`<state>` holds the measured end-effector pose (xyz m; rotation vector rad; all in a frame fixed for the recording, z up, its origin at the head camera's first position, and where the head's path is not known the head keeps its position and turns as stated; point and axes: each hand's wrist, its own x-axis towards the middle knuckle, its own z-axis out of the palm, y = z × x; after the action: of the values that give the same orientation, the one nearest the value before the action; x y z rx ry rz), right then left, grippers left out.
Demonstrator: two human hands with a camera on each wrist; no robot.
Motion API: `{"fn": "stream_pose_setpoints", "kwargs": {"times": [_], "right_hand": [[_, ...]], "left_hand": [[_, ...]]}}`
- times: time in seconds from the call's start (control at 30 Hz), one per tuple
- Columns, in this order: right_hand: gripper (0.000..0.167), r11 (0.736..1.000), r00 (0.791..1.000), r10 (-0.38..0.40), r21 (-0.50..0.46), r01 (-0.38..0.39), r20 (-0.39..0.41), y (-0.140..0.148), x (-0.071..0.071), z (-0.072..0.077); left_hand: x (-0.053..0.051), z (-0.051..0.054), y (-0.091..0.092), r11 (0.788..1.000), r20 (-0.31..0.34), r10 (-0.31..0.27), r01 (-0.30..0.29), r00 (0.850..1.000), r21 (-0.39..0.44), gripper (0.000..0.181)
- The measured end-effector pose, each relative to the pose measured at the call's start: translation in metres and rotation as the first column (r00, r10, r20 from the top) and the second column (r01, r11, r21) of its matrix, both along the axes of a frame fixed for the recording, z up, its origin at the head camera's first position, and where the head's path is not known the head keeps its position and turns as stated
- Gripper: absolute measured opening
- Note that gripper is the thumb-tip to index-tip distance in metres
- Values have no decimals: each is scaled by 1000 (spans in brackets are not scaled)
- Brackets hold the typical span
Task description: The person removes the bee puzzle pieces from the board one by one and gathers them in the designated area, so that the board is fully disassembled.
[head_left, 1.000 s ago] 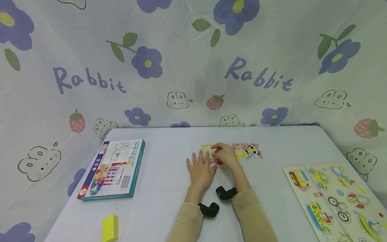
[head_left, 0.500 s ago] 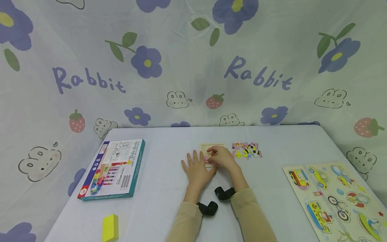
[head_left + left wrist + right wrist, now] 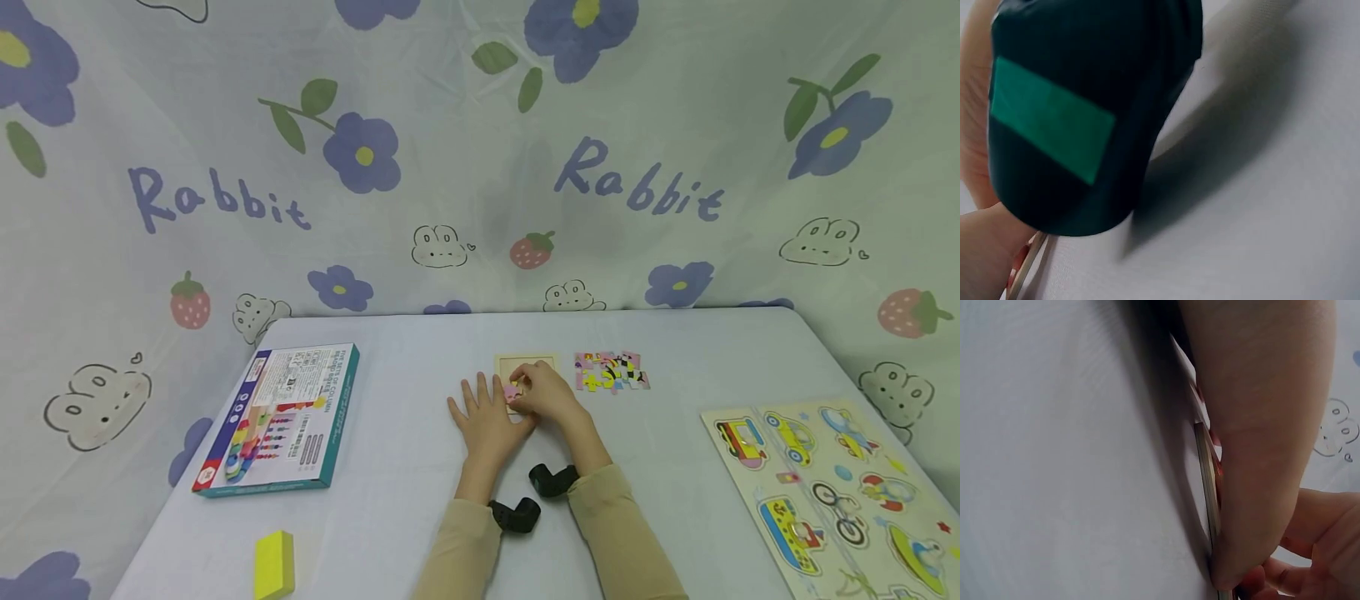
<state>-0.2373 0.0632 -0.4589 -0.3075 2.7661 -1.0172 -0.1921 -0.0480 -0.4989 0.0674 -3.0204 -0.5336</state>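
In the head view, a small pale wooden puzzle tray [image 3: 527, 359] lies mid-table, partly covered by both hands. My left hand [image 3: 489, 432] rests with straight, spread fingers along its left side. Over the tray, my right hand [image 3: 551, 396] has curled fingers, and the fingertips pinch a pink jigsaw piece [image 3: 512, 392] near the left edge. Just right of the tray lies a group of joined pink, yellow and black jigsaw pieces [image 3: 611, 372]. The right wrist view shows the tray's thin edge beside the right hand [image 3: 1250, 450]; the fingertips' contact is mostly hidden there.
A flat boxed toy set [image 3: 281, 417] lies at the left. Near the front stands a yellow block [image 3: 273, 565]. A large wooden board with vehicle pictures [image 3: 832, 500] covers the right front. A printed cloth [image 3: 480, 167] hangs behind the table. Both wrists carry black cameras [image 3: 517, 515].
My right hand has moved left and slightly down over the tray, its fingertips coming to the pink piece. The left hand has slid a little left, off more of the tray.
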Motion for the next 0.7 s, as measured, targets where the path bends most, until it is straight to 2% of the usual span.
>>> {"fn": "stream_pose_setpoints", "kwargs": {"times": [0.17, 0.33, 0.47, 0.7], "right_hand": [[37, 998, 1000, 11, -54, -12, -12, 3, -2, 0], [38, 991, 1000, -12, -132, 9, -23, 12, -2, 3], [37, 980, 999, -45, -194, 45, 3, 21, -1, 7], [38, 961, 987, -132, -233, 149, 87, 41, -3, 10]], "left_hand": [[-1, 0, 0, 1000, 2, 0, 0, 1000, 2, 93], [1, 2, -1, 1000, -6, -1, 1, 1000, -4, 93], [1, 2, -1, 1000, -19, -3, 3, 1000, -5, 93], [0, -1, 0, 1000, -1, -5, 5, 1000, 2, 91]]}}
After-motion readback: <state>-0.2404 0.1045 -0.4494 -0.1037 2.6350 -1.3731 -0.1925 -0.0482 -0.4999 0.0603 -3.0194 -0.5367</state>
